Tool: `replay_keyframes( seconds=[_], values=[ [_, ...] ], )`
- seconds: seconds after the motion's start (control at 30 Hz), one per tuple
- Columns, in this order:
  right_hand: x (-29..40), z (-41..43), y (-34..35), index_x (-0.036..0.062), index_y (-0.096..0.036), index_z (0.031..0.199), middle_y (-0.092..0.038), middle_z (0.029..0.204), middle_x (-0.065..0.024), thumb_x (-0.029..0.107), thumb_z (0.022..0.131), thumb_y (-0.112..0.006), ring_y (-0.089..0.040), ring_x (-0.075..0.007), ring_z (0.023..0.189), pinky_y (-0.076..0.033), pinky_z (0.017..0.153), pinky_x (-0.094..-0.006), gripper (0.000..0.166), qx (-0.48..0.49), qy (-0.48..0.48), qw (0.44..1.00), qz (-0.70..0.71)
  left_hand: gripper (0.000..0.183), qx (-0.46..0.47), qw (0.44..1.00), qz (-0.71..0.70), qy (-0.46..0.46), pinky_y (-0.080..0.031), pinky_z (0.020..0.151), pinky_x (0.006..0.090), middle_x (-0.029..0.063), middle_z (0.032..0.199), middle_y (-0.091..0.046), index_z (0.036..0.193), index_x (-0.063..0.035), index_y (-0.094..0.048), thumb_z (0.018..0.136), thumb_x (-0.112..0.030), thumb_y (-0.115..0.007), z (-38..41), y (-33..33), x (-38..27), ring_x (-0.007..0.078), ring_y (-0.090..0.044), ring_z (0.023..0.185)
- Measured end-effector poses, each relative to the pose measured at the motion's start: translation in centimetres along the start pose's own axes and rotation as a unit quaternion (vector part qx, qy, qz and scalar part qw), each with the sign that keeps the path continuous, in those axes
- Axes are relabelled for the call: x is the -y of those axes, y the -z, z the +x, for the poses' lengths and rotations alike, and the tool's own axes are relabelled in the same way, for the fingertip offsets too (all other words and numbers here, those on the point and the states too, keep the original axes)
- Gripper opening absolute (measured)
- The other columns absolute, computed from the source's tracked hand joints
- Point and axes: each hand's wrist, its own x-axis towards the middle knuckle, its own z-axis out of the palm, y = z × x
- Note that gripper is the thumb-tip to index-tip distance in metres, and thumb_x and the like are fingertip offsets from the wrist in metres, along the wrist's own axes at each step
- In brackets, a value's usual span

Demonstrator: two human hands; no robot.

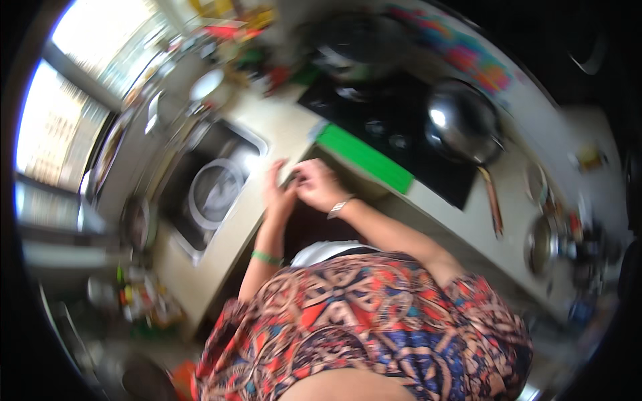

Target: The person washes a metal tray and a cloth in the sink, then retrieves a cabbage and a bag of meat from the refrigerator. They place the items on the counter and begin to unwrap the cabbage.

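Note:
Both hands meet in front of the counter corner, between the sink and the hob. My left hand [279, 193], with a green band on its wrist, has its fingers raised and partly spread. My right hand [317, 185], wearing a metal bracelet or watch, bends its fingers against the left one. A small dark thing [290, 179] shows between them; blur hides what it is and which hand grips it. Right of the hands, a bright green board or flat box [368, 158] lies along the counter edge before the black hob [401, 108].
To the left, a steel sink [235, 155] holds a round, pale basin [216, 194]. A wok [464, 120] rests on the hob's right side, its wooden handle [491, 200] reaching over the counter. A large dark pot [351, 45] stands at the back. A metal bowl [541, 244] sits far right.

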Motion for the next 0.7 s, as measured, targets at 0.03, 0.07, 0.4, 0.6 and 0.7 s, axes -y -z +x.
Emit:
replay_keyframes(
  seconds=[0.03,0.07,0.4,0.6,0.7],
  values=[
    [-1.8,-1.6,1.1,0.0054,-0.064,0.110,-0.062,0.105,-0.0168,0.000,0.074,-0.062,-0.063,-0.0333,0.100,-0.053,0.085,-0.0392,0.037,0.003,-0.027,1.000,0.005,0.051,-0.013,1.000,0.008,-0.005,-0.043,0.104,0.0394,0.0186,0.129,-0.058,0.128,-0.0057,-0.057,0.078,-0.005,-0.069,-1.6,-3.0,1.4,0.0337,-0.054,0.123],
    [-3.6,-4.1,2.3,0.0053,-0.062,0.115,-0.063,0.107,-0.0140,-0.003,0.076,-0.062,-0.066,-0.0277,0.101,-0.056,0.083,-0.0352,0.040,0.007,-0.051,0.998,0.030,0.050,0.002,0.999,-0.022,0.030,-0.044,0.103,0.0393,0.0192,0.126,-0.059,0.128,-0.0051,-0.056,0.079,-0.005,-0.066,-3.6,-5.7,2.3,0.0340,-0.055,0.123],
    [-4.1,-6.0,-0.8,-0.0008,-0.063,0.114,-0.068,0.110,-0.0111,-0.003,0.088,-0.059,-0.068,-0.0189,0.100,-0.055,0.088,-0.0298,0.026,0.127,-0.091,0.986,0.065,0.048,-0.101,0.857,-0.403,0.304,-0.036,0.111,0.0382,0.0184,0.135,-0.055,0.135,-0.0016,-0.051,0.099,-0.033,-0.047,-10.3,-2.0,7.6,0.0274,-0.050,0.130],
    [2.6,4.8,-4.4,-0.0006,-0.067,0.106,-0.068,0.106,-0.0149,0.000,0.088,-0.058,-0.069,-0.0244,0.094,-0.057,0.082,-0.0328,0.021,0.175,-0.017,0.984,-0.003,0.057,-0.242,0.744,-0.538,0.313,-0.037,0.112,0.0438,0.0266,0.138,-0.050,0.137,0.0074,-0.042,0.105,-0.038,-0.032,-6.7,4.8,7.1,0.0355,-0.048,0.131],
    [3.8,12.4,-9.7,0.0012,-0.067,0.105,-0.067,0.101,-0.0148,0.000,0.083,-0.059,-0.067,-0.0268,0.091,-0.055,0.084,-0.0350,0.024,0.189,0.069,0.978,-0.052,0.058,-0.273,0.685,-0.594,0.320,-0.039,0.111,0.0467,0.0288,0.140,-0.048,0.139,0.0087,-0.039,0.105,-0.037,-0.030,-3.7,8.8,7.7,0.0386,-0.047,0.131]
  ],
)
